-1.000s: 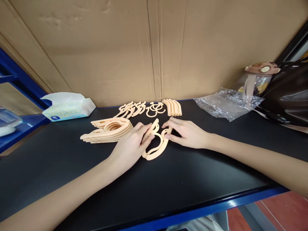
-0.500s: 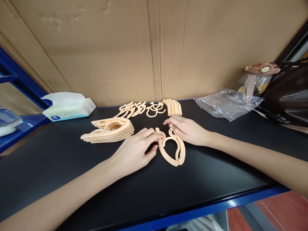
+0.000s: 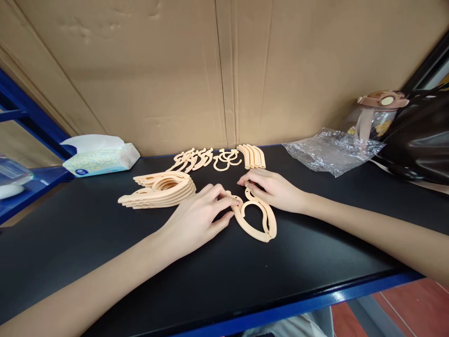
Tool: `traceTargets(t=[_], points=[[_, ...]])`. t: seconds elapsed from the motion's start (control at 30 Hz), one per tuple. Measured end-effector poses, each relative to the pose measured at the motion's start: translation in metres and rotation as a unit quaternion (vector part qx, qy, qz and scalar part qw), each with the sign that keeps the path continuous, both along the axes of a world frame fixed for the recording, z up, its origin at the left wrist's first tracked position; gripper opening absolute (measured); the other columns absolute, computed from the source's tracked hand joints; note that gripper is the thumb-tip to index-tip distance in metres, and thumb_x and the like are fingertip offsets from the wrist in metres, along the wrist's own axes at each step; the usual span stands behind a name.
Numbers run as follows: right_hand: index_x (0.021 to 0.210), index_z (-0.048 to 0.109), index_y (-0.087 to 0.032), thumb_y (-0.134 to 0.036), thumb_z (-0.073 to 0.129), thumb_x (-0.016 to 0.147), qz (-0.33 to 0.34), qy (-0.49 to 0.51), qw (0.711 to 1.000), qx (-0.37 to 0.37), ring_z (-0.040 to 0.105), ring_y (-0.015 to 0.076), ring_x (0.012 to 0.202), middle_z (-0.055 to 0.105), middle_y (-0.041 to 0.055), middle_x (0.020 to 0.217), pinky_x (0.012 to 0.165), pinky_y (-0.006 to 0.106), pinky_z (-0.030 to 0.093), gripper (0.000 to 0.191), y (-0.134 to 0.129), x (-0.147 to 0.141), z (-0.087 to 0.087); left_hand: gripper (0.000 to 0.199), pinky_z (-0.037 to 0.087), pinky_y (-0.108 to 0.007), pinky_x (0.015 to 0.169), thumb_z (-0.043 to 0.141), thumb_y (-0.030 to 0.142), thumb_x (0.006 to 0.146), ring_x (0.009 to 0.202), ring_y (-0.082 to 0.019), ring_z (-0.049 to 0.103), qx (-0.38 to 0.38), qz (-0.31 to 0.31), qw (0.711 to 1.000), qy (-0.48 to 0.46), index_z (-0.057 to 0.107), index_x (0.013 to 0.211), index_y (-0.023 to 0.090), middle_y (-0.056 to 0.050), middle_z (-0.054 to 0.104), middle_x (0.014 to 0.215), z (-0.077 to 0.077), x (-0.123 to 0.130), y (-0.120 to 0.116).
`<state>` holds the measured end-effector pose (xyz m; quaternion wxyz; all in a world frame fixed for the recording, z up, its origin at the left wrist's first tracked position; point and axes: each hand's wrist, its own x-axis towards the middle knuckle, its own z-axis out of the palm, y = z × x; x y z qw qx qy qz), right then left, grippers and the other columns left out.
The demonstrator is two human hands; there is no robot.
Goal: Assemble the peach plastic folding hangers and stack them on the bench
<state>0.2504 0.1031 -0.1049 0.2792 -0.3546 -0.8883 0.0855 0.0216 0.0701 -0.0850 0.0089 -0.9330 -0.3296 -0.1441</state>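
Observation:
A peach-coloured folding clothes hanger [image 3: 250, 229] lies folded on the black table, its pointed joint toward me and its curved hook inside the loop. My left hand [image 3: 201, 213] pinches the hanger's left end between thumb and fingers. At the far right end, my right hand [image 3: 271, 187] has its fingers closed around the tip, which they partly hide. Left of my left hand sits a stack of folded hangers [image 3: 161, 192] of the same colour.
Along the back lie slender hanger arms [image 3: 192, 160], loose hooks [image 3: 227, 160] and a row of curved pieces [image 3: 251, 157]. A tissue pack [image 3: 100, 159] stands back left. On the right are a clear plastic bag [image 3: 333, 150], a bottle [image 3: 379, 114] and a dark bag [image 3: 421, 135]. Cardboard [image 3: 157, 79] rises behind.
The hanger's near joint has swung slightly to the right. My left fingers have shifted a little with its left end, while my right hand has stayed nearly in place.

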Motion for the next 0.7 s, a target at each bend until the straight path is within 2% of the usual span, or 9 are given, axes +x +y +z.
traceTargets(t=[0.2, 0.33, 0.43, 0.5, 0.6, 0.7], points=[[0.111, 0.057, -0.021, -0.019, 0.041, 0.092, 0.008, 0.009, 1.000, -0.008, 0.058, 0.0151, 0.091, 0.063, 0.0042, 0.102, 0.080, 0.030, 0.047, 0.025, -0.0040, -0.0021, -0.0003, 0.020, 0.045, -0.030, 0.073, 0.046, 0.026, 0.091, 0.089, -0.018, 0.052, -0.007, 0.006, 1.000, -0.006, 0.063, 0.101, 0.025, -0.003, 0.055, 0.099, 0.0023, 0.0000, 0.0008], [0.113, 0.056, -0.021, -0.018, 0.043, 0.090, 0.006, 0.012, 1.000, -0.016, 0.058, 0.0139, 0.088, 0.063, 0.0037, 0.101, 0.077, 0.028, 0.046, 0.026, -0.0060, -0.0017, 0.0012, 0.023, 0.043, -0.032, 0.077, 0.041, 0.022, 0.092, 0.093, -0.018, 0.053, -0.024, -0.035, 0.999, -0.009, 0.060, 0.105, 0.023, -0.003, 0.059, 0.107, 0.0030, 0.0022, 0.0007], [0.107, 0.058, -0.020, -0.020, 0.043, 0.090, -0.034, 0.009, 0.999, -0.006, 0.059, 0.0134, 0.084, 0.064, 0.0030, 0.099, 0.072, 0.025, 0.045, 0.022, -0.0067, -0.0019, 0.0034, 0.025, 0.041, -0.033, 0.081, 0.038, 0.018, 0.093, 0.094, -0.017, 0.055, -0.030, -0.072, 0.997, -0.010, 0.059, 0.107, 0.022, -0.002, 0.062, 0.108, 0.0038, 0.0039, 0.0001], [0.101, 0.059, -0.020, -0.024, 0.045, 0.090, -0.081, 0.000, 0.997, 0.002, 0.059, 0.0126, 0.075, 0.066, 0.0013, 0.089, 0.066, 0.024, 0.043, 0.019, -0.0070, -0.0025, 0.0046, 0.027, 0.040, -0.034, 0.082, 0.038, 0.015, 0.091, 0.093, -0.017, 0.056, -0.023, -0.083, 0.996, -0.007, 0.060, 0.106, 0.022, -0.001, 0.063, 0.108, 0.0047, 0.0040, -0.0005], [0.095, 0.061, -0.021, -0.029, 0.046, 0.090, -0.126, -0.014, 0.992, 0.001, 0.057, 0.0107, 0.062, 0.065, -0.0023, 0.071, 0.060, 0.022, 0.039, 0.018, -0.0073, -0.0029, 0.0052, 0.030, 0.040, -0.034, 0.081, 0.039, 0.012, 0.088, 0.093, -0.017, 0.057, -0.018, -0.079, 0.997, 0.004, 0.062, 0.105, 0.022, 0.000, 0.063, 0.110, 0.0058, 0.0032, -0.0023], [0.092, 0.062, -0.021, -0.030, 0.045, 0.091, -0.128, -0.012, 0.992, 0.011, 0.057, 0.0103, 0.061, 0.065, -0.0027, 0.069, 0.061, 0.022, 0.039, 0.019, -0.0073, -0.0023, 0.0045, 0.034, 0.041, -0.035, 0.080, 0.040, 0.013, 0.087, 0.093, -0.018, 0.057, -0.017, -0.058, 0.998, 0.023, 0.060, 0.111, 0.023, -0.001, 0.060, 0.113, 0.0062, 0.0023, -0.0045]])
